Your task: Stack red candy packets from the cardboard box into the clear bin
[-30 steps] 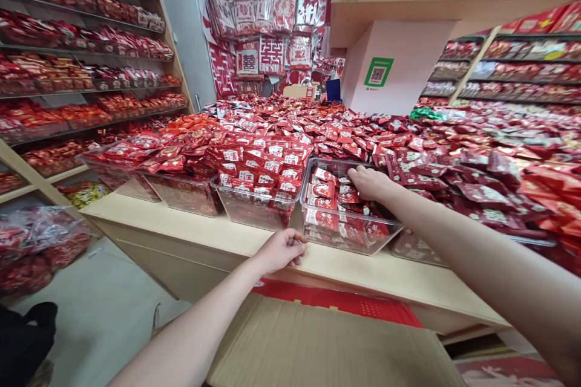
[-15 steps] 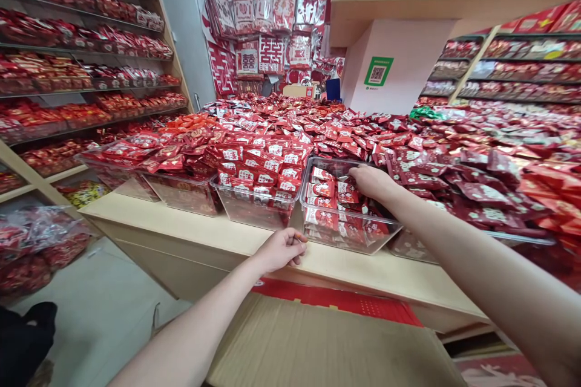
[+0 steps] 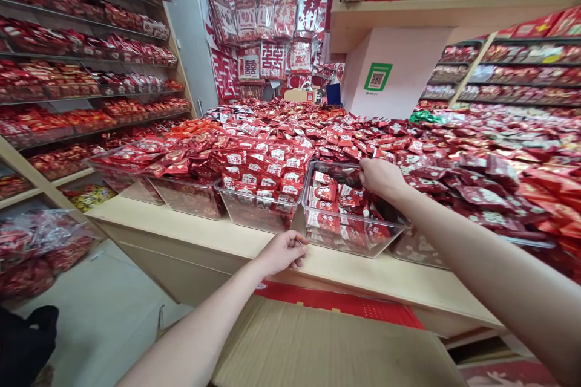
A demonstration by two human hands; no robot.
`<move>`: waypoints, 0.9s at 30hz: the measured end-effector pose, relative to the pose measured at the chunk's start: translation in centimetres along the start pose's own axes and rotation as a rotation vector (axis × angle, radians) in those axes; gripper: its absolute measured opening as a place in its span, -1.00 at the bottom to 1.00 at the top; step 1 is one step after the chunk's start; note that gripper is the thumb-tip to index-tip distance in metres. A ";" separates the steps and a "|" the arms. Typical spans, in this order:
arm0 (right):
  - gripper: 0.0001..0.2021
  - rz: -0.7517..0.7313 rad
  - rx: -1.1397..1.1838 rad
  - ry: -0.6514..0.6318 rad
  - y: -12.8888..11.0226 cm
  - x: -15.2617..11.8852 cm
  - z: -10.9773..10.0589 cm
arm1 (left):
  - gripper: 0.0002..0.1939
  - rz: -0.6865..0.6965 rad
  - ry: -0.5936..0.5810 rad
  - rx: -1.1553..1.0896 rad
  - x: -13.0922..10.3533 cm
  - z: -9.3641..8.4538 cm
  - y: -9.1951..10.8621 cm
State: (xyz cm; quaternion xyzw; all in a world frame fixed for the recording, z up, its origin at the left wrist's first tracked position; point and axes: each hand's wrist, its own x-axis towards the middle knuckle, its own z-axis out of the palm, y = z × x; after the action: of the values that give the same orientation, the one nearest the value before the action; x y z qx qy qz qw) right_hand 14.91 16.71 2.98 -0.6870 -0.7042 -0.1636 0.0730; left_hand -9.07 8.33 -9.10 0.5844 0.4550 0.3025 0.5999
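My right hand [image 3: 384, 179] is over the back right part of a clear plastic bin [image 3: 313, 216], its fingers bent downward and closed. Whatever those fingertips hold, if anything, is hidden. Small red and white packets [image 3: 325, 193] lie in rows inside this bin, which is filled lower than the bins beside it. Curled fingers close my left hand [image 3: 285, 252], resting by the front edge of the wooden counter [image 3: 254, 245] just left of the bin. I cannot make out anything inside its grip.
Clear bins heaped with red packets [image 3: 267, 172] stand to the left, darker red packets [image 3: 472, 187] to the right. A cardboard box [image 3: 336, 351] sits below the counter front. Overhead at the right juts a wooden shelf [image 3: 408, 12]. Stocked shelves [image 3: 91, 54] line the left wall.
My right hand has shifted slightly right over the bin, toward its back right side. My left hand stays by the counter edge. The view has tipped up a little.
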 end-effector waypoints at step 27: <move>-0.74 -0.367 -0.063 -0.401 -2.2 -0.7 2.2 | -0.53 -0.013 -0.108 -0.030 -0.6 0.1 0.4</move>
State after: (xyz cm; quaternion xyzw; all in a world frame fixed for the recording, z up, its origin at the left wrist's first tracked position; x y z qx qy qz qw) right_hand 13.04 16.75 0.45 -0.5683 -0.8120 -0.0567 -0.1202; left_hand -9.12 7.76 -8.62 0.5880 0.4210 0.2735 0.6342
